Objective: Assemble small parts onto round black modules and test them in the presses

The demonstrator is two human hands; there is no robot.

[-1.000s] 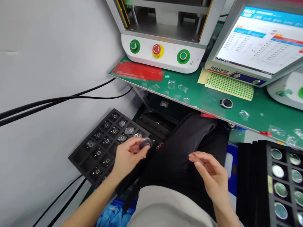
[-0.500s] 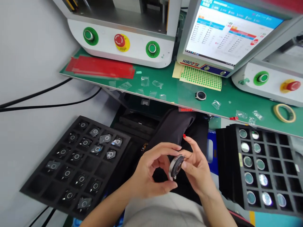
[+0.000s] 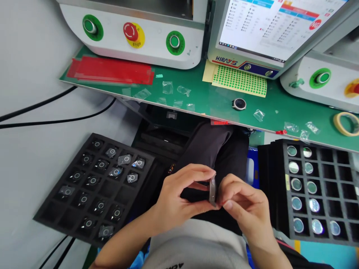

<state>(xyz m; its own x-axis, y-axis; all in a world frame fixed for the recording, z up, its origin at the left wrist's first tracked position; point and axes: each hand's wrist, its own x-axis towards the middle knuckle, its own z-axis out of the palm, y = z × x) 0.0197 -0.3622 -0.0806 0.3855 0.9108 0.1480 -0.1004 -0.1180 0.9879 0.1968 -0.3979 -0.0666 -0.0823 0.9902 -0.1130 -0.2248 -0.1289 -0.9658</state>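
Note:
My left hand (image 3: 175, 200) grips a round watch case (image 3: 212, 191) by its rim, thumb below and fingers above. The case is edge-on to me, so its faces are hidden. Close by its right side, my right hand (image 3: 248, 203) has thumb and fingertips pinched together; a trace of red shows at the tips, too small to name. Whether those fingertips touch the case, I cannot tell. Left of my hands lies a black tray (image 3: 66, 218) with several watch parts in its compartments. To the right, another black tray (image 3: 333, 198) holds several round glassy discs.
On the green bench (image 3: 193, 89) are another watch case (image 3: 239, 104), red film strips (image 3: 110, 71), a green-dot sticker sheet (image 3: 239, 80), clear film scraps and a tape roll (image 3: 347, 124). Behind stand a machine with buttons (image 3: 131, 33) and a screen (image 3: 258, 26).
The watch case has turned from tilted to edge-on in my left hand. My right hand has come off its face, and its raised index finger, which had a red bit at the tip, has curled into a pinch.

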